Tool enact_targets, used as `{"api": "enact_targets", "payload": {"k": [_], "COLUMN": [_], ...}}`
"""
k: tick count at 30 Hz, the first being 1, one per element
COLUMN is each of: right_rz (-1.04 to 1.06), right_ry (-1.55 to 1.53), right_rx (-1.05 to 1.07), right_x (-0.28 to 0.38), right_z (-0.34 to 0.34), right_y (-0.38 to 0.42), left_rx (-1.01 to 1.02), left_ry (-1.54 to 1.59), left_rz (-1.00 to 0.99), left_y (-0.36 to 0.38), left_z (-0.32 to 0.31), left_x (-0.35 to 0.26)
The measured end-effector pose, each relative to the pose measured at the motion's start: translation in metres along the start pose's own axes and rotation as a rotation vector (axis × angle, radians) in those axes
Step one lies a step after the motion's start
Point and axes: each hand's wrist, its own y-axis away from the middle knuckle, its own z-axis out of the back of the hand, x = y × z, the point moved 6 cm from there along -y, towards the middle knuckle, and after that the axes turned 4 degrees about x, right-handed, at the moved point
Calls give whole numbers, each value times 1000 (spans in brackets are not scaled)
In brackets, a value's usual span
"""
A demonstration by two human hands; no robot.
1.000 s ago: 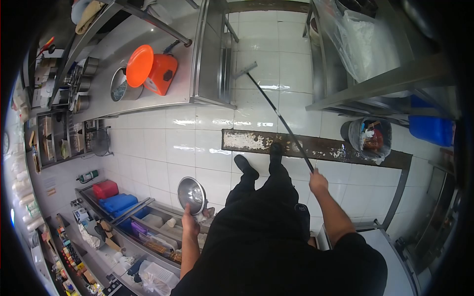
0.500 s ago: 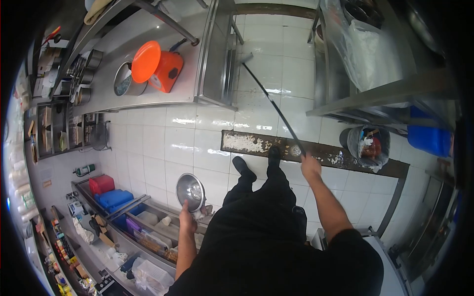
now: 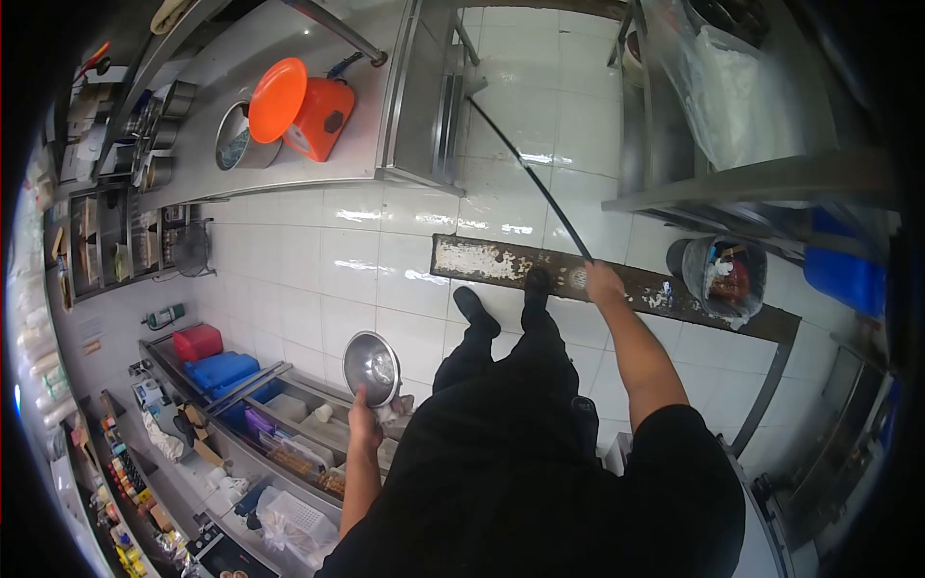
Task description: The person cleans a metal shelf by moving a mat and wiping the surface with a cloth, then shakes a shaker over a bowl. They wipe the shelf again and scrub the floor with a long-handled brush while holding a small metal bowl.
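Note:
My right hand (image 3: 605, 283) is closed around the near end of a long dark pole (image 3: 530, 173). The pole slants away over the tiled floor to a small pale head (image 3: 477, 87) beside the steel table's base; I cannot make out whether it is a squeegee or a scraper. On the other side, my left hand (image 3: 363, 421) grips the lower rim of a round metal bowl (image 3: 372, 369), tilted so that its shiny inside shows. A pale, crumpled thing (image 3: 393, 410) is close to this hand, partly hidden.
A steel table (image 3: 332, 178) at upper left bears an orange scale (image 3: 323, 118) and a metal pot (image 3: 246, 138). A bin (image 3: 727, 284) with a bag stands right, near a blue container (image 3: 845, 279). A worn dark floor strip (image 3: 655, 301) crosses before my feet. Food trays (image 3: 289, 407) are lower left.
The pole's far head has shifted slightly up and left, and my right hand has moved a little forward with it. The bowl stays nearly where it was. The view has shifted slightly.

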Motion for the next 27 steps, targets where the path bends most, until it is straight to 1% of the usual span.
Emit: {"api": "enact_targets", "payload": {"k": [3,7,8,11,14,17,20,23,26,27], "right_rz": [-11,0,-10,-7,-30,-83,-129,-175,-221,-236], "right_ry": [59,213,250,301,302,286,264,247,237,230], "right_rx": [41,60,68,58,77,113,138,167,193,201], "right_x": [-51,-113,-126,-157,-176,-192,-208,-229,-247,-251], "right_z": [-1,-4,-5,-10,-14,-15,-24,-41,-47,-51], "right_y": [48,91,99,120,138,163,188,219,263,279], "left_rx": [116,149,198,23,89,165,132,87,169,147], "left_ry": [14,9,-10,-33,-15,3,3,8,2,19], "left_rz": [-2,8,11,-12,-10,19,59,52,21,26], "left_y": [-6,-12,-14,-9,-27,-19,-15,-10,-17,-20], "left_z": [-13,-32,-35,-53,-38,-52,-61,-69,-65,-62], "left_x": [-10,-20,-22,-34,-25,-29,-29,-30,-27,-24]}}
